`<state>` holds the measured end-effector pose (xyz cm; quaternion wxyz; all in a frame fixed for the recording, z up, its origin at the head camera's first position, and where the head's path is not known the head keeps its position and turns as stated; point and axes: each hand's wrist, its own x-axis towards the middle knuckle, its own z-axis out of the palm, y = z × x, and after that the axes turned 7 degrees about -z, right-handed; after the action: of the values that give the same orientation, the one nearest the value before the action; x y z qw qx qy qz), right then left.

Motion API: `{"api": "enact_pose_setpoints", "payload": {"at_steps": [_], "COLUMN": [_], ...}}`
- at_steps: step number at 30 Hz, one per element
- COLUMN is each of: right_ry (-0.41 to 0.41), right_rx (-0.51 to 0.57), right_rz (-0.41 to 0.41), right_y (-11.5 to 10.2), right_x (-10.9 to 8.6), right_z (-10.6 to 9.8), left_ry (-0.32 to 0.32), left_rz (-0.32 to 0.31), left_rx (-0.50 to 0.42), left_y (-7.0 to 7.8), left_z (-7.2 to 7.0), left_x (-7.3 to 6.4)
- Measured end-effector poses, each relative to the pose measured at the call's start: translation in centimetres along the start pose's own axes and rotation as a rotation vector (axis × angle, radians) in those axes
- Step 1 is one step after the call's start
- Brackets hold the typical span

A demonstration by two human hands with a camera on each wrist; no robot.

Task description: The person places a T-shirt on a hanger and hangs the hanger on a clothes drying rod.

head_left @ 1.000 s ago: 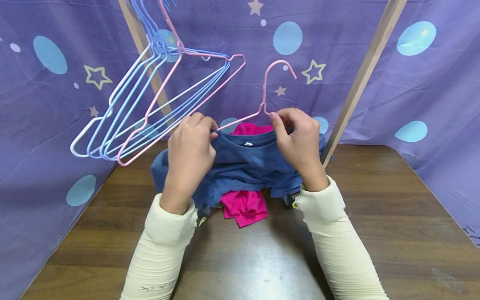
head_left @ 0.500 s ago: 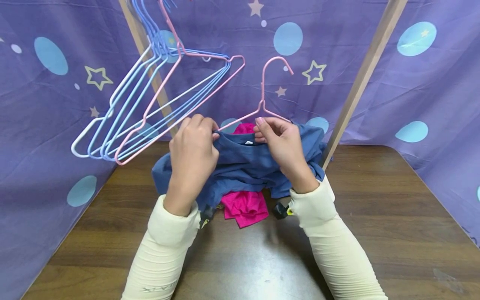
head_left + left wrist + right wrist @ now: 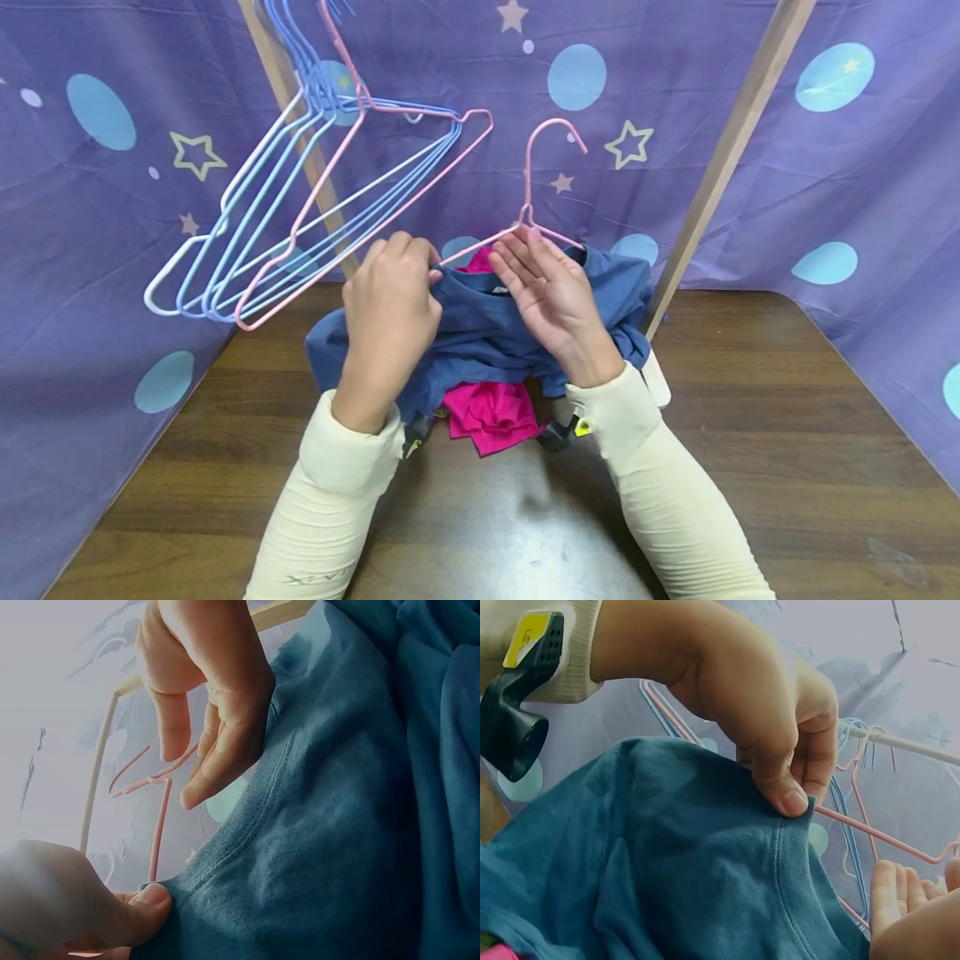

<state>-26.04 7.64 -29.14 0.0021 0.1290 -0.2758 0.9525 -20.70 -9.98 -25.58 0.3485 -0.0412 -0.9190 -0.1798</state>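
A blue T-shirt (image 3: 487,333) hangs bunched over the table, a pink wire hanger (image 3: 527,171) inside its neckline and the hook standing up above it. My left hand (image 3: 392,321) pinches the left side of the collar together with the hanger's arm; thumb on the ribbed edge shows in the left wrist view. My right hand (image 3: 553,296) is turned palm up in front of the neckline, its fingers (image 3: 512,252) fairly straight and holding nothing, their tips right by the base of the hook. The hanger's lower part is hidden inside the shirt.
Several blue, white and pink hangers (image 3: 322,208) hang at upper left, close above my left hand. A wooden post (image 3: 731,158) rises at right, another (image 3: 322,187) behind the hangers. Bright pink cloth (image 3: 495,417) lies on the brown table (image 3: 787,467) beneath the shirt.
My right hand has let go of the collar's right side, moved left and turned its palm up with fingers extended. My left hand keeps its pinch; the hanger has shifted slightly.
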Motion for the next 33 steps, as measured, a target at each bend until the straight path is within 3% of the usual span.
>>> {"api": "enact_pose_setpoints", "payload": {"at_steps": [8,16,24,33], "right_ry": [0.054,0.09,0.119,0.115], "right_rx": [0.179,0.152,0.208,0.266], "right_rz": [0.041,0.039,0.046,0.069], "right_y": [0.2,0.6,0.1,-0.6], "right_x": [0.3,0.3,0.2,0.3], "right_z": [-0.2,-0.2,0.1,0.4], "left_ry": [-0.093,-0.177,-0.196,-0.152], "left_rz": [-0.018,-0.008,0.024,0.064], "left_rx": [0.042,0.053,0.013,-0.049], "left_y": [-0.1,-0.2,-0.2,-0.4], "left_z": [0.0,-0.2,-0.6,-1.1], "left_x": [0.0,0.2,0.3,0.3]}}
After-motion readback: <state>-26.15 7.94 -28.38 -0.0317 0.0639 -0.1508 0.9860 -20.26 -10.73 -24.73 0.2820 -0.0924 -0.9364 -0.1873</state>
